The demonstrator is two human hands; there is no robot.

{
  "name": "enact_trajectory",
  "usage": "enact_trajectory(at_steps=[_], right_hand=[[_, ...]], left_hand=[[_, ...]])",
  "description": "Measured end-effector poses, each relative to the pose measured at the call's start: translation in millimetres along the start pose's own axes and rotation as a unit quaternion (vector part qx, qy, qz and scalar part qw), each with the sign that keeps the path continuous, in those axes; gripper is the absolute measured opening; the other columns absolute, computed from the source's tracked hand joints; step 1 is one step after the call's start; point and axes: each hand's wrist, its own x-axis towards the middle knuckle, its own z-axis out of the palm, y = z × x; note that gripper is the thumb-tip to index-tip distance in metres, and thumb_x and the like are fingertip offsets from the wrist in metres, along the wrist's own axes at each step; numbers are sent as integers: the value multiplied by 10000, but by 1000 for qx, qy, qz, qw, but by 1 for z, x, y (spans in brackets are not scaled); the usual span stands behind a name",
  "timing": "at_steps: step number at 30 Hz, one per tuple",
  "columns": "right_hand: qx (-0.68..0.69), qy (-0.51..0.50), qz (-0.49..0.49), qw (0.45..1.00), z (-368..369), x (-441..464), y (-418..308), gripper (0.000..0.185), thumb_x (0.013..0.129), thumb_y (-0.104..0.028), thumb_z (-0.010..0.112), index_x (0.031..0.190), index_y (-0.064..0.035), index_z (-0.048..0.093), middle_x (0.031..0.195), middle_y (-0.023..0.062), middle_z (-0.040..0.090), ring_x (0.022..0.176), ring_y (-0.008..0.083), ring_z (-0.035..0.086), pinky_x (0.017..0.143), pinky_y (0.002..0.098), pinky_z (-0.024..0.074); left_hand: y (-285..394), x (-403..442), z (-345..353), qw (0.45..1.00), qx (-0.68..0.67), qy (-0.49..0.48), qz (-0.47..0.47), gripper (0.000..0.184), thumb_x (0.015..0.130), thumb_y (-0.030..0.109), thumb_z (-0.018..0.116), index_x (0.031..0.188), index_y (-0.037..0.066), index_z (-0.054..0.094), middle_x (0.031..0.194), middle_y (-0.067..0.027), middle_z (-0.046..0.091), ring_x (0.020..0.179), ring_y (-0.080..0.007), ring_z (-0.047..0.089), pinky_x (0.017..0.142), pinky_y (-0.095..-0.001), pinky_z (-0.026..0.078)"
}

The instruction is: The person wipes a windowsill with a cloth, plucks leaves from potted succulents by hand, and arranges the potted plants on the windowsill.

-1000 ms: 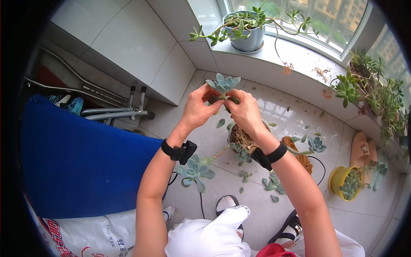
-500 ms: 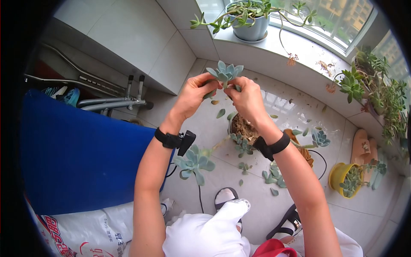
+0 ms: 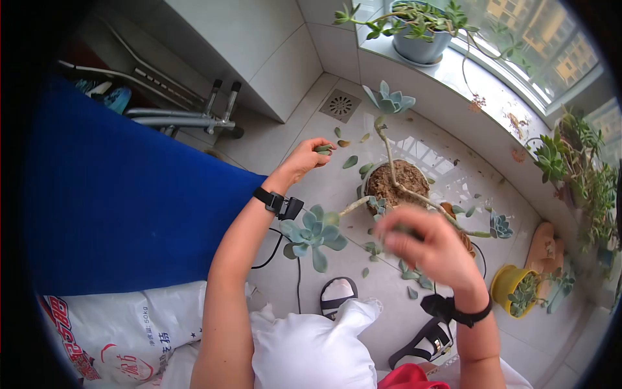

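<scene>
Evidently, the left hand (image 3: 303, 159) is closed on small green leaves (image 3: 323, 149), likely curled so none drop. The blurred right hand (image 3: 431, 246) curls around what looks like a dark green leaf (image 3: 408, 230). Between them, the long-stemmed blue-green succulent (image 3: 396, 186) grows from a round pale pot (image 3: 361, 192) on the glossy grey tile floor (image 3: 343, 188), its stems probably sprawling under heavy rosettes. A blue-grey plastic-looking pot (image 3: 421, 48) stands on the white windowsill (image 3: 463, 84); a blue panel (image 3: 129, 201) fills the left.
</scene>
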Motion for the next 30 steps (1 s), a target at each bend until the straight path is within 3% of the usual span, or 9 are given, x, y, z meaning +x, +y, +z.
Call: enact_trajectory(at_steps=[1,3,6,12,16,22,24,27,30], right_hand=[[-56,-71,44,995,3,-6,3,142,891,-43,615,1028,-55,651,840,38,621,651,131,570,576,287,472],[-171,-141,-18,975,13,-10,42,135,848,-48,636,982,-50,658,874,135,646,831,335,625,769,387,501],[-292,-136,36,946,32,-20,118,112,852,-73,637,956,-38,660,885,150,653,847,323,642,757,386,503],[-281,-144,47,948,48,-34,171,132,858,-78,624,979,-31,647,884,191,621,823,382,640,750,422,507],[-259,-121,62,956,49,-33,169,172,847,-47,629,1019,-32,629,914,187,618,852,374,636,762,422,503],[-315,-132,87,936,46,-21,163,247,819,-6,595,1061,-33,631,984,181,620,953,376,620,829,426,500],[-348,-148,69,923,42,-21,164,285,805,12,575,1080,-34,633,1017,182,621,978,378,614,860,428,498],[-376,-63,10,924,38,-27,165,304,803,18,556,1093,-39,626,1039,194,622,994,383,606,891,435,493],[-359,-1,50,932,39,-25,153,246,827,-15,576,1068,-44,617,1036,191,617,937,379,622,833,438,513]], left_hand=[[-11,4,-2,999,34,31,26,341,824,-22,614,1139,105,652,998,13,591,903,-85,546,847,-255,458],[-27,18,-3,988,97,92,81,374,802,-47,586,1147,85,646,1014,-22,606,922,-145,572,872,-289,469],[-44,48,-5,919,235,199,249,416,773,-50,555,1164,65,640,1120,-88,609,1036,-256,577,963,-351,443],[-69,103,9,898,271,180,295,470,830,113,617,1298,113,579,1378,-141,499,1354,-343,370,1126,-432,298],[-60,79,39,873,373,163,268,574,898,410,627,1421,210,501,1537,-110,363,1451,-396,201,1185,-481,184],[-82,76,62,789,475,103,377,469,958,274,559,1419,212,499,1521,-43,391,1450,-353,216,1192,-499,165],[-85,65,60,804,450,88,379,442,963,211,544,1403,178,512,1506,-43,404,1447,-346,221,1191,-490,180],[-94,30,66,826,427,67,362,429,926,122,568,1353,87,535,1443,-61,463,1405,-361,293,1154,-473,262],[-117,-6,76,810,471,37,348,457,873,80,607,1324,49,544,1391,-73,508,1355,-369,368,1104,-477,327]])
